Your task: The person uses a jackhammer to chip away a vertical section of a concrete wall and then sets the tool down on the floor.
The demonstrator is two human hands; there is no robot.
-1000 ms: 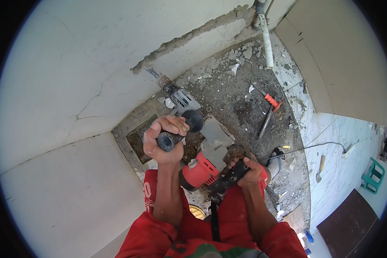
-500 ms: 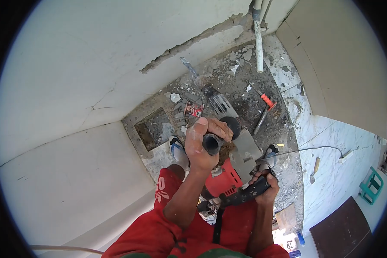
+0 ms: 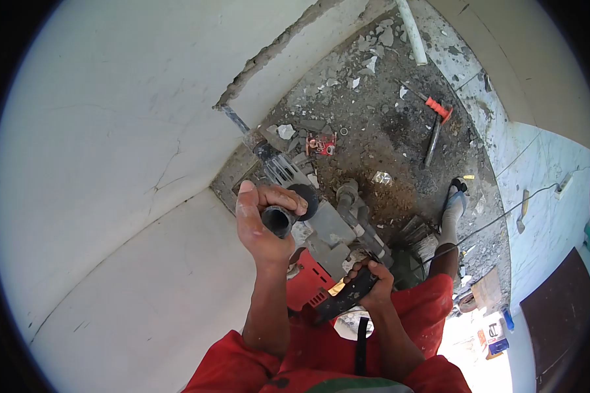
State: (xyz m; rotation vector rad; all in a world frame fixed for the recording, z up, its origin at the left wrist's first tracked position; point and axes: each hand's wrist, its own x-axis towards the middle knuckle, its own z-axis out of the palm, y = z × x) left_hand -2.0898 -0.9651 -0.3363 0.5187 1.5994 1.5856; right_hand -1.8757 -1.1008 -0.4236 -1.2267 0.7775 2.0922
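A red and grey demolition hammer (image 3: pixel 306 280) slants across the view, gripped by both my hands. My left hand (image 3: pixel 263 219) is wrapped around its black side handle (image 3: pixel 279 223), the hollow end facing up. Closed around the black rear handle (image 3: pixel 354 293) is my right hand (image 3: pixel 375 286), close to my red shorts. From the front of the machine a grey chisel bit (image 3: pixel 235 118) points at the wall. Its tip is right at the lower left end of a rough groove (image 3: pixel 262 62) broken into the plaster.
Broken plaster and rubble (image 3: pixel 373 63) cover the dirt floor. A hand chisel with an orange guard (image 3: pixel 438 109) lies to the right. A white pipe (image 3: pixel 412 33) stands beyond, a cord (image 3: pixel 498 219) crosses the right side, and a trowel (image 3: pixel 524 209) lies on the tiles.
The demolition hammer and both hands have moved left, bringing the bit from over the floor to the end of the wall groove. The view has shifted, and both hands keep their grip.
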